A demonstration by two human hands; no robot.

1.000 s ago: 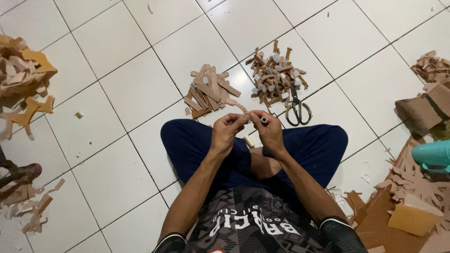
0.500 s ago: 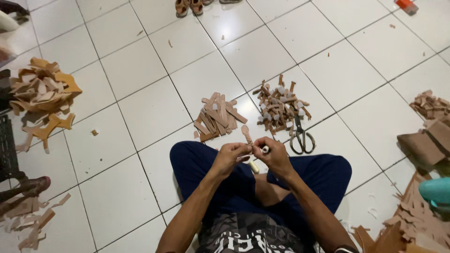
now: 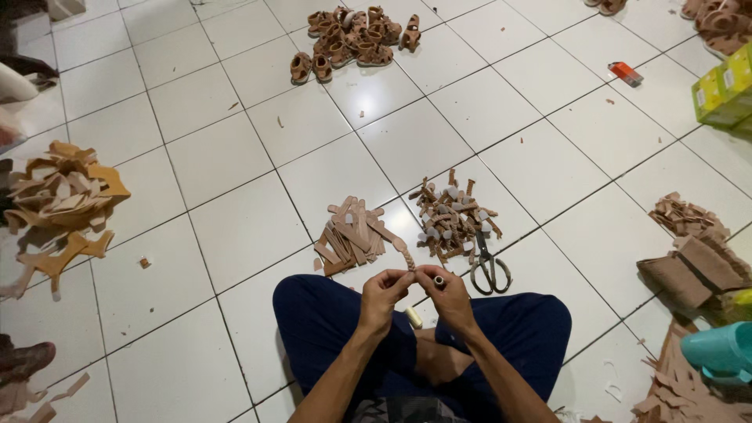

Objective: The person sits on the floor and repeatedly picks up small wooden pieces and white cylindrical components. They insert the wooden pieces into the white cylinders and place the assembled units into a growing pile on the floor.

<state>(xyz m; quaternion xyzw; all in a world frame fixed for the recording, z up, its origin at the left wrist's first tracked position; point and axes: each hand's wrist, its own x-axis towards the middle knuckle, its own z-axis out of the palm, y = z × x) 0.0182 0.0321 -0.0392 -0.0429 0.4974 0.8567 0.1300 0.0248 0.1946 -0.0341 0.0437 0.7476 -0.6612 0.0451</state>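
Note:
I sit cross-legged on a white tiled floor in dark blue trousers. My left hand point(image 3: 384, 296) and my right hand point(image 3: 448, 291) meet above my knees, pinching a thin tan strap point(image 3: 400, 251) between them; the strap sticks up and away from my fingers. A small pale round piece shows at my right fingertips. Just beyond my hands lie a pile of flat tan straps point(image 3: 352, 234) and a pile of short brown strap pieces point(image 3: 453, 219). Black-handled scissors point(image 3: 488, 267) rest beside my right knee. A small cream piece point(image 3: 413, 317) lies on my lap.
A heap of small brown sandals point(image 3: 352, 35) lies far ahead. Tan cut-out scraps point(image 3: 63, 200) are piled at the left. Brown cardboard pieces point(image 3: 693, 262), a teal object point(image 3: 721, 351) and green boxes point(image 3: 724, 94) stand at the right. An orange lighter point(image 3: 626, 74) lies on the tiles.
The view has tilted up, showing more floor and the sandal heap ahead. My hands stay together over my lap, still working the strap.

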